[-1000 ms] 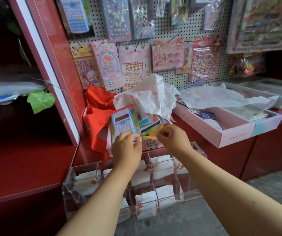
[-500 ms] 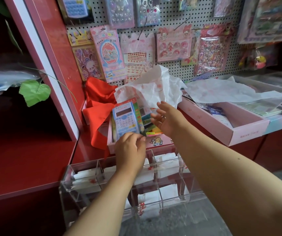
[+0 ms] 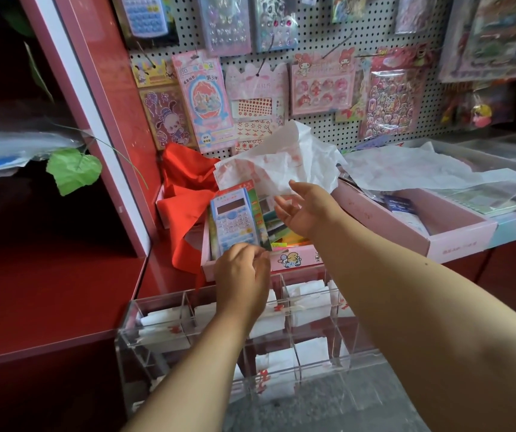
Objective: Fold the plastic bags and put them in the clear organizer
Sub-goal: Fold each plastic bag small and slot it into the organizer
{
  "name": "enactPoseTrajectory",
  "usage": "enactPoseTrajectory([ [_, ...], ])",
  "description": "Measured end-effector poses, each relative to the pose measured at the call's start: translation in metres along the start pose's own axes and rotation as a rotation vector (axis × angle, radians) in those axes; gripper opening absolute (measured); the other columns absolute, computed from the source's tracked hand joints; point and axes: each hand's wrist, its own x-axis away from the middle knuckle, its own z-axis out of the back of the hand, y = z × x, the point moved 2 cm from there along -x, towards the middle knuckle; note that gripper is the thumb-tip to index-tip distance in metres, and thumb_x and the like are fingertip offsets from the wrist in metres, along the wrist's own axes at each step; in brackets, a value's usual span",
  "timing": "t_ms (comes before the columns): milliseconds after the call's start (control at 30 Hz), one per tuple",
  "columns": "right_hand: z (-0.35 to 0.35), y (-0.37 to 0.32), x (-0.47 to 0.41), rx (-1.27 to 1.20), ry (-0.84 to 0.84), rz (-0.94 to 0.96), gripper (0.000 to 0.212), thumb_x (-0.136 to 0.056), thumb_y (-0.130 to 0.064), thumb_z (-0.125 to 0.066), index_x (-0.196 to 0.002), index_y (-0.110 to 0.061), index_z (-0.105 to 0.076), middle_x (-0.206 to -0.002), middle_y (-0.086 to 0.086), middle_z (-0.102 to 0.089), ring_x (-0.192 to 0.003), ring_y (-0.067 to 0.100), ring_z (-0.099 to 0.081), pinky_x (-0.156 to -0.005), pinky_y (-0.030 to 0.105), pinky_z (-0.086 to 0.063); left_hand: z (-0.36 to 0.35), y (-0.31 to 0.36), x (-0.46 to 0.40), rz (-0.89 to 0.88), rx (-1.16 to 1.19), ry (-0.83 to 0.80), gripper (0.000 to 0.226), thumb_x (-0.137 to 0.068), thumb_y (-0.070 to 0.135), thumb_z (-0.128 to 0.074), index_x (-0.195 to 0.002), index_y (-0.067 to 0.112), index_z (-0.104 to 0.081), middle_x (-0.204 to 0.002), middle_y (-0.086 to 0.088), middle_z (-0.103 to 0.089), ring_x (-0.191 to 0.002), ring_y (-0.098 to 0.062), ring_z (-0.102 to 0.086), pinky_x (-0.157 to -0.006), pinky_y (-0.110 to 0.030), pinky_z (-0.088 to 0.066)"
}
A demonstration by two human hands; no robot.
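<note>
At the red tabletop's (image 3: 48, 294) front edge sat the clear organizer (image 3: 157, 310), folded white bags in its compartments. Behind it, a crumpled white plastic bag (image 3: 284, 163) lay over a pink box (image 3: 294, 260). Right hand (image 3: 305, 210) reached toward it, fingers spread; left hand (image 3: 241, 275), fingers curled, pinched a packaged calculator (image 3: 235, 221).

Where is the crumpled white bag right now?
In the head view the white bag sits mid-frame, heaped at the back of the pink box below the pegboard, right of the red cloth, just beyond the open right hand.
</note>
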Motion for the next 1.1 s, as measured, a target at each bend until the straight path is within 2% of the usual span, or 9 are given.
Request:
enactPoseTrajectory([
  [100,-0.007,-0.017,0.003,-0.04,-0.022,0.073,0.01,-0.096,-0.008,-0.052,-0.106,-0.009,-0.054,-0.112,0.013,-0.053,-0.083,0.017,-0.061,-0.069,0.029,-0.05,-0.001,-0.001,0.001,-0.004,0.005,0.005,0.036,-0.091,0.033,-0.04,-0.085,0.014,-0.07,-0.091,-0.002,-0.066,-0.088,-0.021,-0.057,-0.082,-0.039,-0.048],
  [233,-0.012,-0.044,0.019,-0.128,-0.129,0.211,0.026,-0.095,-0.006,-0.052,-0.119,-0.017,-0.055,-0.12,0.004,-0.057,-0.093,0.016,-0.061,-0.073,0.03,-0.049,-0.001,-0.001,0.003,-0.044,0.004,0.018,0.047,-0.091,0.042,-0.031,-0.088,0.014,-0.07,-0.093,-0.002,-0.066,-0.09,-0.021,-0.057,-0.084,-0.04,-0.048],
  [467,-0.009,-0.028,0.081,0.268,-0.171,0.411,0.024,-0.092,0.005,-0.05,-0.108,-0.012,-0.057,-0.1,0.009,-0.064,-0.086,0.016,-0.06,-0.078,0.029,-0.048,0.005,0.005,0.009,-0.058,0.126,0.121,0.048,-0.09,0.042,-0.04,-0.114,0.01,-0.066,-0.116,-0.006,-0.063,-0.113,-0.017,-0.052,-0.097,-0.016,-0.031],
  [567,0.0,-0.006,0.101,0.305,-0.121,0.363,0.031,-0.089,0.002,-0.055,-0.12,-0.001,-0.053,-0.119,0.02,-0.059,-0.088,0.016,-0.063,-0.071,0.024,-0.051,0.014,0.021,0.016,0.07,0.373,0.091,0.048,-0.087,0.053,-0.044,-0.12,0.022,-0.06,-0.111,0.007,-0.064,-0.106,-0.008,-0.059,-0.095,-0.023,-0.043],
  [667,0.009,0.009,0.122,0.139,-0.095,0.316,0.01,-0.091,0.007,-0.048,-0.088,0.0,-0.053,-0.091,0.017,-0.056,-0.079,0.015,-0.06,-0.071,0.027,-0.049,0.024,0.04,0.017,0.319,0.724,0.011,0.033,-0.09,0.055,-0.05,-0.115,0.035,-0.057,-0.102,0.004,-0.068,-0.094,-0.008,-0.064,-0.084,-0.027,-0.051],
  [733,0.014,0.017,0.137,-0.061,-0.139,0.226,0.02,-0.093,0.006,-0.045,-0.08,-0.008,-0.049,-0.085,0.009,-0.055,-0.076,0.015,-0.062,-0.071,0.027,-0.049,0.028,0.055,0.018,0.571,1.008,-0.074,0.023,-0.1,0.042,-0.047,-0.117,0.03,-0.056,-0.098,-0.01,-0.069,-0.088,-0.021,-0.067,-0.08,-0.032,-0.054],
  [833,0.017,0.025,0.159,-0.187,-0.175,0.073,0.015,-0.096,0.001,-0.046,-0.084,-0.005,-0.053,-0.078,0.009,-0.061,-0.066,0.013,-0.065,-0.062,0.023,-0.053,0.033,0.073,0.028,0.85,1.343,-0.223,0.039,-0.099,0.05,-0.044,-0.111,0.014,-0.056,-0.077,-0.012,-0.072,-0.074,-0.025,-0.072,-0.079,-0.041,-0.057],
  [1000,0.022,0.043,0.194,-0.034,-0.283,-0.014,0.017,-0.093,0.002,-0.045,-0.082,-0.005,-0.056,-0.072,0.011,-0.06,-0.062,0.016,-0.062,-0.062,0.024,-0.051,0.05,0.082,0.034,0.896,1.503,-0.231,0.058,-0.096,0.058,-0.041,-0.102,0.008,-0.072,-0.077,-0.012,-0.068,-0.048,-0.015,-0.061,-0.041,-0.022,-0.047],
  [1100,0.031,0.052,0.204,0.062,-0.277,-0.042,0.015,-0.092,0.001,-0.047,-0.09,-0.005,-0.061,-0.082,0.009,-0.065,-0.063,0.015,-0.061,-0.062,0.024,-0.052,0.062,0.08,0.034,0.862,1.476,-0.169,0.049,-0.098,0.059,-0.037,-0.099,0.026,-0.074,-0.099,-0.02,-0.07,-0.074,-0.027,-0.068,-0.055,-0.03,-0.053],
])
